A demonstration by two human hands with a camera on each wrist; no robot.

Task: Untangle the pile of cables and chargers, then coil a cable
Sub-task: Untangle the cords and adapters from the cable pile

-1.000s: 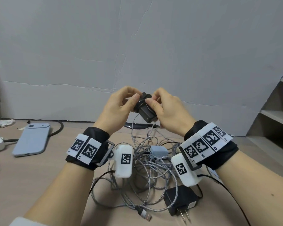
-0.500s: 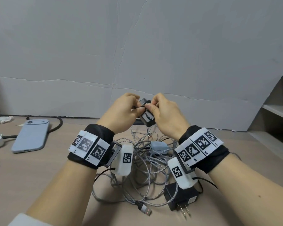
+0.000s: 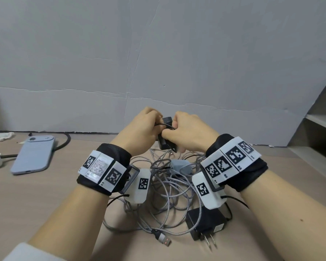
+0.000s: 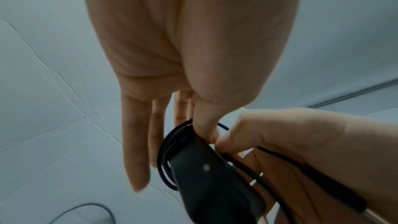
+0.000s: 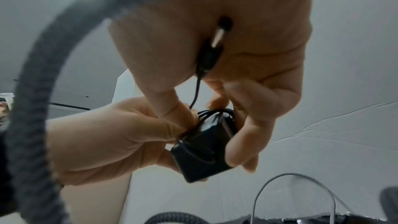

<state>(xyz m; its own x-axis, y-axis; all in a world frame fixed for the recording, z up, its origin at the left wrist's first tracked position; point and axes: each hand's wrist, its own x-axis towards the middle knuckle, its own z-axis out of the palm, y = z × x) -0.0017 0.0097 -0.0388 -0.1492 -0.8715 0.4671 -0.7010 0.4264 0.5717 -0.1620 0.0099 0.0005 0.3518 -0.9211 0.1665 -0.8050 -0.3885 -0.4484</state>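
While lower now, hands (image 3: 139,132) (both) on charger (image 3: 165,142)

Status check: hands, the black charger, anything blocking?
Left hand pinches thin black cable at black charger; right hand grips charger. Cable looped around charger, held above table. Braided cable pile tangled below, second black adapter in it.

Nothing actually readable here. The wrist bands (image 3: 104,173) and the white camera housings (image 3: 142,185) only carry black-and-white square marker codes, and the label on the black plug adapter (image 3: 205,225) is too small to make out.
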